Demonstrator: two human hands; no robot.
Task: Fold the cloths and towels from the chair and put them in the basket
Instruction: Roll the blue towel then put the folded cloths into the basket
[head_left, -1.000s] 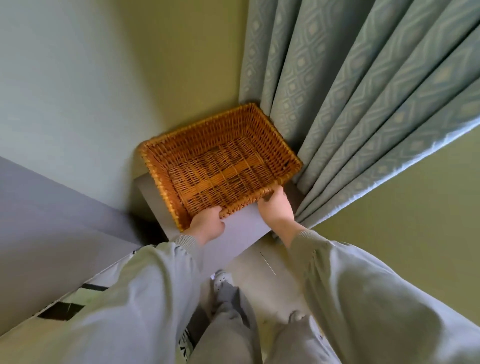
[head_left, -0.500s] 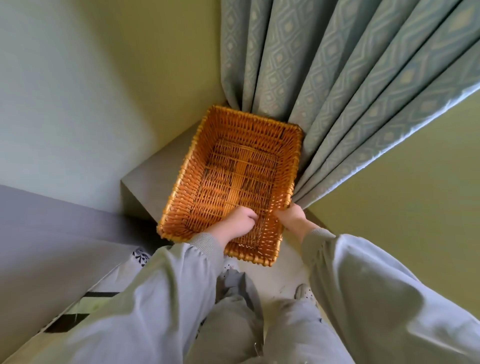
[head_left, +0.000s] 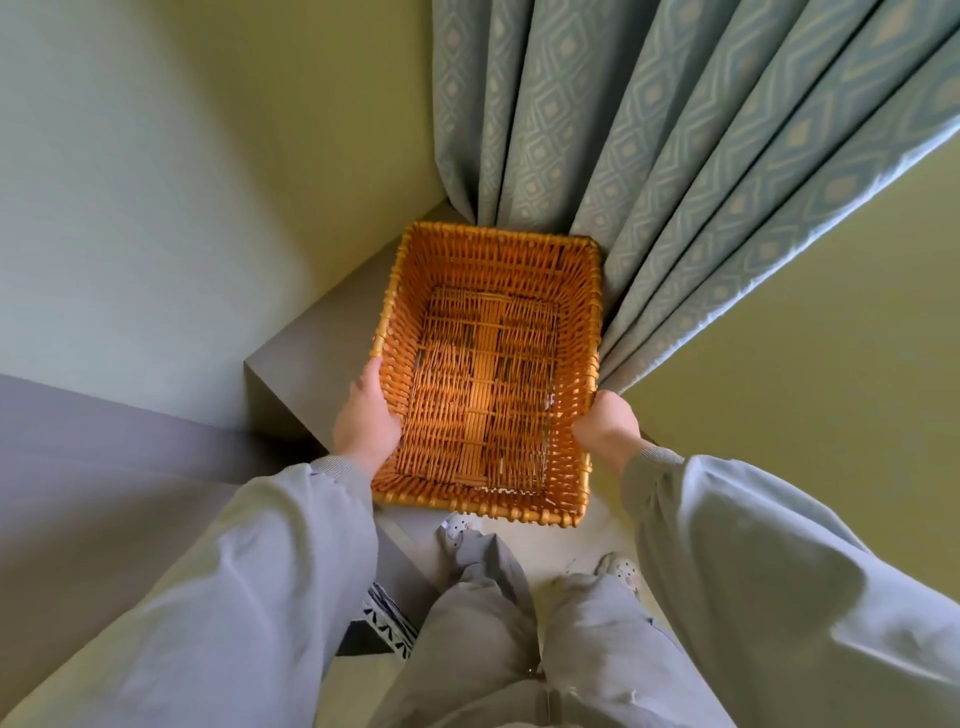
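Wicker basket (head_left: 483, 509) lies low in the centre of the frame, empty; no cloths or towels and no chair are in view. Nearest the camera, along the bottom edge, two grey sleeves (head_left: 260, 571) reach forward on either side of the person's legs (head_left: 493, 649) and slippered feet (head_left: 460, 525). Just beyond, the left hand (head_left: 366, 421) clasps the basket's left long side and the right hand (head_left: 605, 431) curls over the right rim opposite. This matched two-sided hold probably serves to carry the wide, shallow thing level and steer it. The basket's near end juts past the edge of the grey table (head_left: 311, 353), above the floor (head_left: 545, 535), and its far end lies over the tabletop. Whether it rests there or is lifted clear, I cannot tell. Its far right corner touches the patterned curtain (head_left: 675, 182), which hangs in folds across the upper right. Behind, at upper left, stands the pale wall (head_left: 156, 182).
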